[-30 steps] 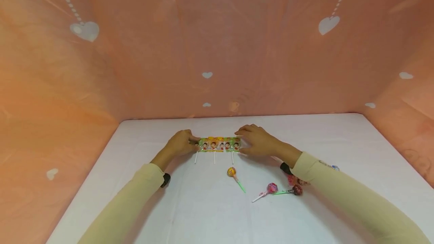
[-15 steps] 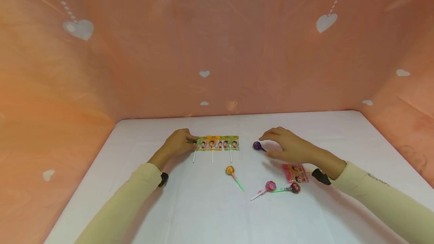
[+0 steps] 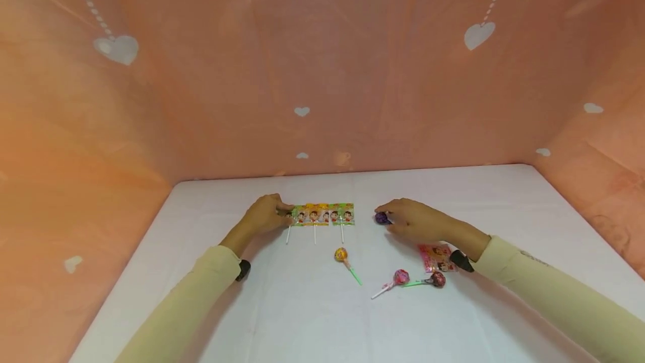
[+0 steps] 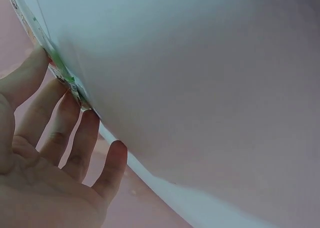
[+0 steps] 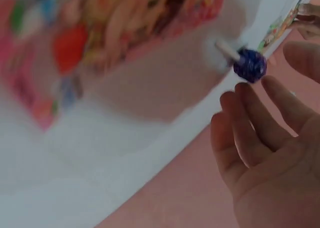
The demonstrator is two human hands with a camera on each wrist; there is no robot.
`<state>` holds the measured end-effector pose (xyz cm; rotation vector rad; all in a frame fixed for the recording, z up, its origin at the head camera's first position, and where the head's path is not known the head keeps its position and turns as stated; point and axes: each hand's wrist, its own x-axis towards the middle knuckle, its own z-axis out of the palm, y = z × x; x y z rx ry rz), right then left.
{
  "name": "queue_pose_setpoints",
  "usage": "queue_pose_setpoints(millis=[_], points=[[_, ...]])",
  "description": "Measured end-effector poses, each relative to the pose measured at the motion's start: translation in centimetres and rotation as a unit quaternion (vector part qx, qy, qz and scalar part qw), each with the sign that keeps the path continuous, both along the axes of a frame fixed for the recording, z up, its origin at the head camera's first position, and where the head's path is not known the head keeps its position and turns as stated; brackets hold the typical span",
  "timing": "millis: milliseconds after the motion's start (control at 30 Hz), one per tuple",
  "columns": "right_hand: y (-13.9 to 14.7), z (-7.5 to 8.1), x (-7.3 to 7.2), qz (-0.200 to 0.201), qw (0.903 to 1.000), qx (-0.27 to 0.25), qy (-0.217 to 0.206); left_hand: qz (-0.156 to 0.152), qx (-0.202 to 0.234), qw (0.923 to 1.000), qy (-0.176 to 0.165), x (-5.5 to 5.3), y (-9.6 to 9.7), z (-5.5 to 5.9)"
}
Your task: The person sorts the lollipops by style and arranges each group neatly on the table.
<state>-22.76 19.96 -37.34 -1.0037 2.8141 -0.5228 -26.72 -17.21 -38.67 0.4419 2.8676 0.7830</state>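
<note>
- Touching the left end of the row, the left hand (image 3: 264, 214) has its fingers extended and slightly apart, tips along the edge of the left green packet (image 3: 300, 215).
- Left green packet: flat on the white desk (image 3: 302, 318), white stick toward the person.
- Orange packet (image 3: 317, 215): next in the row, against the left green packet; stick parallel to its neighbour's.
- Right green packet (image 3: 344, 214): end of the row, just beside the orange packet; stick likewise toward the person.
- Yellow lollipop (image 3: 341, 255): below the row, green stick angled down and right.
- Purple lollipop (image 3: 381, 218): right of the row and apart from it, directly at the right fingertips.
- Pink lollipop (image 3: 401, 277): nearer the person, white stick angled down and left.
- Right hand (image 3: 415, 220): fingers relaxed and thumb spread around the purple lollipop; firm contact cannot be confirmed.
- Pink packet (image 3: 434, 256): below the right wrist, partly covered by the black band (image 3: 461, 261).
- Brown lollipop (image 3: 438, 279): just below the pink packet, green stick pointing left toward the pink lollipop.
</note>
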Motion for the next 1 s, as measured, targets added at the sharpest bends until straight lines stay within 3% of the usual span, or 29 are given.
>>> queue_pose_setpoints(millis=[133, 367, 567, 767, 867, 1000], points=[[-0.3, 0.0, 0.7, 0.007, 0.9993, -0.014, -0.033, 0.004, -0.008, 1.0000, -0.004, 0.1, 0.0, 0.0], [0.4, 0.8, 2.0, 0.020, 0.9984, -0.034, -0.041, 0.004, -0.019, 0.9998, 0.005, -0.1, 0.0, 0.5], [3.4, 1.5, 2.6, 0.008, 0.9996, -0.010, -0.024, 0.001, -0.018, 0.9998, 0.001, -0.1, 0.0, 0.7], [7.2, 1.4, 3.8, -0.011, 0.9969, -0.010, -0.078, -0.004, -0.019, 0.9998, 0.001, -0.3, 0.0, 0.7], [8.4, 1.0, 4.1, 0.000, 0.9965, -0.011, -0.083, -0.005, -0.018, 0.9998, -0.001, -0.4, 0.0, 0.7], [9.1, 0.4, 3.9, 0.031, 0.9981, -0.017, -0.050, 0.003, -0.014, 0.9999, -0.010, -0.3, 0.1, 0.7]])
